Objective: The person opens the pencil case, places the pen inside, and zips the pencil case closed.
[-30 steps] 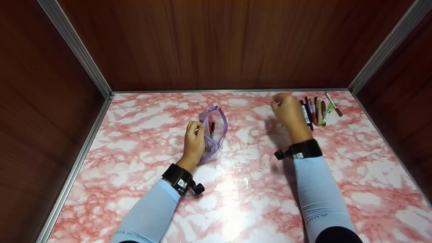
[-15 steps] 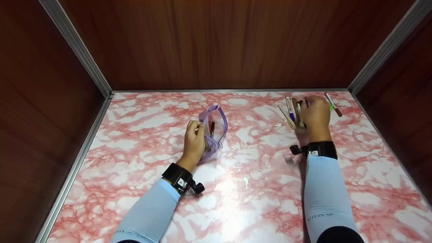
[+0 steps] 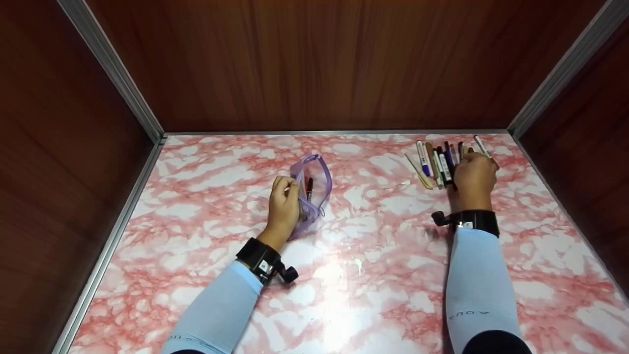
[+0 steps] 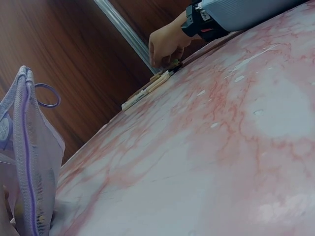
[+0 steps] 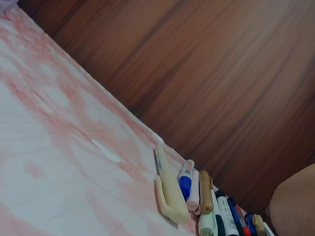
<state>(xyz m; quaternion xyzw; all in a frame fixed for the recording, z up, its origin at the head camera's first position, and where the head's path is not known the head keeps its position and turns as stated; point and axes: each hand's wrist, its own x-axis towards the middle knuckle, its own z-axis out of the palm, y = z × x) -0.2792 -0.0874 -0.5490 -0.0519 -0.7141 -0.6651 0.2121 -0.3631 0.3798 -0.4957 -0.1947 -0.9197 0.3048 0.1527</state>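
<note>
My left hand grips the near side of a see-through purple mesh pencil pouch, which stands with its zipped mouth apart. Inside it a black pen and something red show. Curled downward, the fingers of my right hand are at the right end of a row of pens and markers. A bit of green shows at its fingertips in the left wrist view; whether they pinch a marker is hidden. Beside them lies a white marker with a brown end.
Left along the row lie a cream pen, a blue-capped white marker, a tan pen and several others. Wooden panels with metal edging close off the back and sides of the marbled pink-and-white table.
My right hand has set down several pens at the left of the row, the cream pen among them, then moved right to the row's other end. My left hand and the pouch have stayed put.
</note>
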